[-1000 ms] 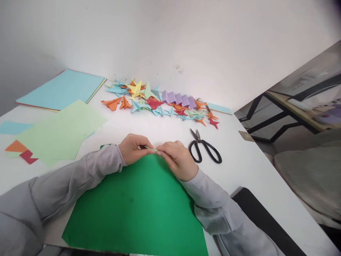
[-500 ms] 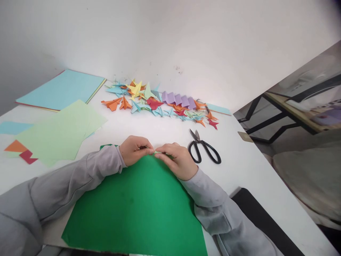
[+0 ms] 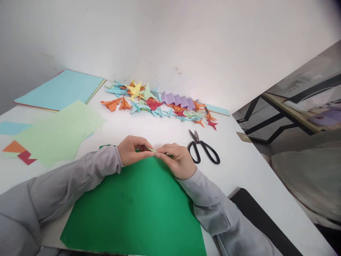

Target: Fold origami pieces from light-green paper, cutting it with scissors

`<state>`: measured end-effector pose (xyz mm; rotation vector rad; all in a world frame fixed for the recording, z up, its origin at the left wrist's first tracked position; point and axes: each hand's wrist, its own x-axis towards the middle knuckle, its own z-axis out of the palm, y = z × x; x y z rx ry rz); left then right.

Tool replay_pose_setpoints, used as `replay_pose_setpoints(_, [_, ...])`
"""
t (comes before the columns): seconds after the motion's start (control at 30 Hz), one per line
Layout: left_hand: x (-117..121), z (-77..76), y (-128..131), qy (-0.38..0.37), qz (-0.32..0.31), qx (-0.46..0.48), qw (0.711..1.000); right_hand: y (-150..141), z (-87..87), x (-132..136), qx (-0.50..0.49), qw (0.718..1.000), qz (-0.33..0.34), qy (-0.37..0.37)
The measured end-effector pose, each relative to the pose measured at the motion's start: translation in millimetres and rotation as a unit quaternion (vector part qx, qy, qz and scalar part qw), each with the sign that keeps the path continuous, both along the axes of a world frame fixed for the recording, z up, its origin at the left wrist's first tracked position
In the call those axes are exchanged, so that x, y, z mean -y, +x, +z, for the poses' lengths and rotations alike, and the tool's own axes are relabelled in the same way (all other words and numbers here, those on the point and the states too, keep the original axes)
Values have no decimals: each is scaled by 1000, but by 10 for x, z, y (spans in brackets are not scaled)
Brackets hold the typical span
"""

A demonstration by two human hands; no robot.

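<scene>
A small folded piece of light green paper [image 3: 151, 149] is pinched between the fingertips of both hands, over the far part of a green sheet [image 3: 133, 209]. My left hand [image 3: 132, 150] grips its left side, thumb below and fingers curled behind. From the right, my right hand [image 3: 178, 160] closes thumb and forefinger on the other end. Most of the paper is hidden by the fingers, so its folded shape cannot be made out. Black-handled scissors [image 3: 198, 144] lie partly spread just right of my right hand.
Several folded paper figures [image 3: 135, 89] and a purple pleated strip [image 3: 178, 100] lie along the wall. At left are light green sheets [image 3: 57, 131], a blue-topped paper stack [image 3: 61, 89], and orange [image 3: 14, 146] and red scraps [image 3: 26, 157]. A black flat object [image 3: 262, 217] rests at right.
The fingers have shifted slightly on the light green paper, and a thin edge of it now shows more plainly by the left thumb. Both hands stay in nearly the same place.
</scene>
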<state>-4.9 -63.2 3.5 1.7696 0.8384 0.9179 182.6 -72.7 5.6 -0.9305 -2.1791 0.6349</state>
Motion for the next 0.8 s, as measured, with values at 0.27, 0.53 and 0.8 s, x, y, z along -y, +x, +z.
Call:
replay_pose_setpoints(0.27, [-6,-28,28,-32,57,13,998,-6,4,36,33,997,-35,64])
replay_pose_setpoints(0.53, [-6,-31,26,-52,49,51,996,-2,7,61,89,981,-65,158])
replay_pose_setpoints(0.8, [-23,-37,36,-60,35,76,995,12,11,47,92,973,-63,204])
